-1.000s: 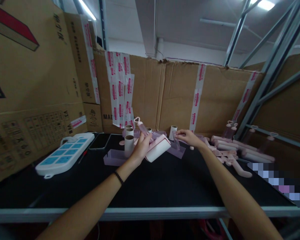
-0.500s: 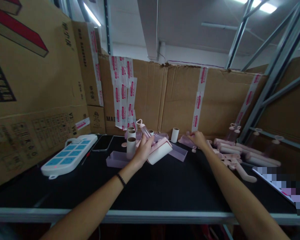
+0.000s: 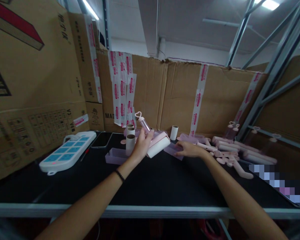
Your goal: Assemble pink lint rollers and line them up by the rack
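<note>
1. Curling around the pink body, the left hand (image 3: 141,145) has its fingers closed on a roller (image 3: 159,146), which it holds tilted above the middle of the table (image 3: 145,191), clear neck and heart-shaped loop pointing up and leftward.
2. The roller looks light and stiff; its smooth plastic may slip a little and its neck seems the likeliest part to crack. The pink body is probably the best place to hold, leaving the white paper unpressed.
3. Low on the right, the right hand (image 3: 187,150) has its fingers loosely bent at a lilac tray (image 3: 169,151); whether they pinch it or just touch is not clear.
4. That tray appears thin, light and rigid, best taken by its rim.
5. Farther out, one white roll (image 3: 174,132) stands upright behind the tray; pink parts (image 3: 242,171) lie to the right.
</note>
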`<action>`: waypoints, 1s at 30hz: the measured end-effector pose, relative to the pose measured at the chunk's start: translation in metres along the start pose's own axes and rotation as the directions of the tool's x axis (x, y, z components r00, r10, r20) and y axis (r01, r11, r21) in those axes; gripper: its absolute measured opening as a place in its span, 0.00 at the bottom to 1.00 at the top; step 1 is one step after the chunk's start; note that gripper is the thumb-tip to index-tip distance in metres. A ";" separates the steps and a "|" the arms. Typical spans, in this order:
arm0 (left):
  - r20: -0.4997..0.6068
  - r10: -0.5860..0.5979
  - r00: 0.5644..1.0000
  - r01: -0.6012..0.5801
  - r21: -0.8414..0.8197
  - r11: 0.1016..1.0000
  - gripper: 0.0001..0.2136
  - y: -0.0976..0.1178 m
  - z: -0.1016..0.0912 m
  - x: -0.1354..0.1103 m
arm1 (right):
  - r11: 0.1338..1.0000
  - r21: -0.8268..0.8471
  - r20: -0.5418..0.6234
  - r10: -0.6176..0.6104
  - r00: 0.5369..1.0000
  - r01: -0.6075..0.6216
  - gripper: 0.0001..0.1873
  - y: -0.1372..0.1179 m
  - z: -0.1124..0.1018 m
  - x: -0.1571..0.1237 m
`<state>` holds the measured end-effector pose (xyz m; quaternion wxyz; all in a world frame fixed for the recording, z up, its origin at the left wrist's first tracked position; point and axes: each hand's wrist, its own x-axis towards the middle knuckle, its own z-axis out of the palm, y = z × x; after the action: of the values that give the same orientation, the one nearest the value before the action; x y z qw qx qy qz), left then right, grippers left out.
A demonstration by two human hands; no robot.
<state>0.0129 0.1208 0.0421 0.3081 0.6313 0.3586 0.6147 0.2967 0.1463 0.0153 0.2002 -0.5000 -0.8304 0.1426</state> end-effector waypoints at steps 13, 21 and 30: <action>0.318 0.138 0.938 -0.202 0.177 0.963 0.21 0.005 0.005 -0.010 | 0.850 0.469 -0.022 -0.262 0.965 0.241 0.38 -0.058 0.007 -0.023; 0.331 0.163 0.929 -0.273 0.321 0.907 0.14 0.012 0.013 -0.017 | 0.863 0.386 -0.118 -0.304 0.945 0.325 0.19 -0.064 -0.008 -0.028; 0.179 0.210 0.961 -0.260 0.335 0.906 0.13 0.018 0.014 -0.018 | 0.818 0.492 0.018 -0.350 0.937 0.297 0.43 -0.057 -0.003 -0.029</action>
<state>0.0286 0.0963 0.0461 0.1367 0.7563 0.3625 0.5271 0.2663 0.0947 0.0372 0.2947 -0.2775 -0.8507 0.3352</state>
